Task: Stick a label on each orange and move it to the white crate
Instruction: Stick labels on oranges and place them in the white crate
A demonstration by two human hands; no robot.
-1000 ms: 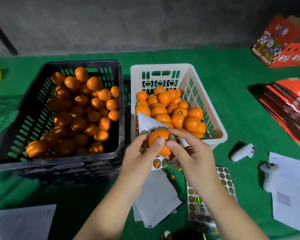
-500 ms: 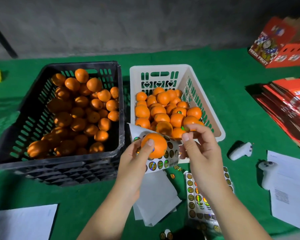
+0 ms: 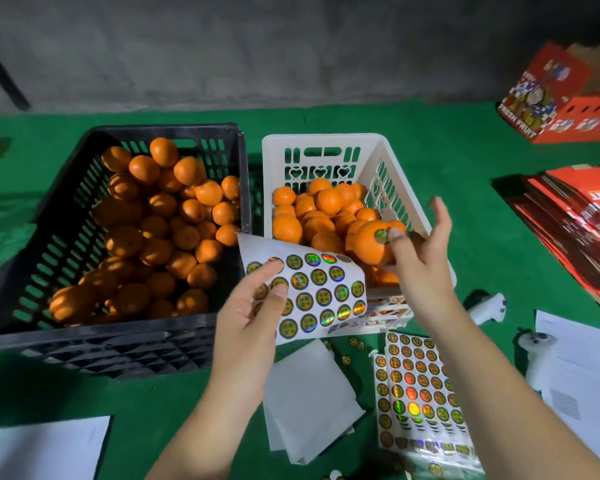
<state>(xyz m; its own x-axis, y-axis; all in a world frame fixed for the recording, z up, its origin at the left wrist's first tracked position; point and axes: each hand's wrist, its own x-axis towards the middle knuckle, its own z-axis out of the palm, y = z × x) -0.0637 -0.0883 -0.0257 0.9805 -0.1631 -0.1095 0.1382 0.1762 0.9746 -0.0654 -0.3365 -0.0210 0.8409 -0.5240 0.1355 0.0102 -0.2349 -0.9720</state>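
A black crate on the left holds several unlabelled oranges. Beside it, the white crate holds several oranges. My left hand pinches a curled sheet of round shiny labels in front of the white crate. My right hand hovers over the white crate's near right corner with its fingers spread and straight. A labelled orange sits against that hand, with the thumb tip touching it beside the sticker, just above the pile.
More label sheets and blank backing papers lie on the green cloth near me. Two white controllers and printed papers sit to the right. Red flat cartons are stacked at far right, with a red fruit box behind.
The orange passed from my left hand to my right and moved right over the white crate. My right fingers have spread open. The left hand now holds only the label sheet.
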